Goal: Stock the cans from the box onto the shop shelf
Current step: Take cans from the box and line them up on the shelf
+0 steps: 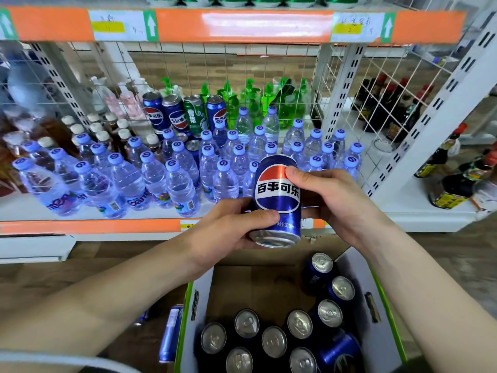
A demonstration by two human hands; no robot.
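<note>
The fingers [298, 175] of the right hand [333, 200] are clamped on the upper side of a blue cola can [278, 195], the thumb tip pressing just beside the red part of its logo. The left hand [228, 227] closes on the same can lower down, thumb lying across the blue band near the base and the other fingers wrapped behind, out of sight. The can is held in the air between both hands, tilted so its silver bottom faces the camera and its top leans toward the shelf [88, 226]. It hangs in front of the shelf's orange front edge and above the far end of the open cardboard box [357, 267].

Both bare forearms reach in from the lower corners of the view. In the box, more blue cans [274, 341] stand upright with silver tops showing, clustered at the near end and along the right wall; one at the lower right leans over. Another blue can [170, 332] lies outside the box, against its left wall, on the wooden floor.

On the shelf behind the held can stand rows of water bottles [153, 173] with pale blue caps. Behind them, against the wire back, stand three blue cans and one green can [195, 114].
</note>
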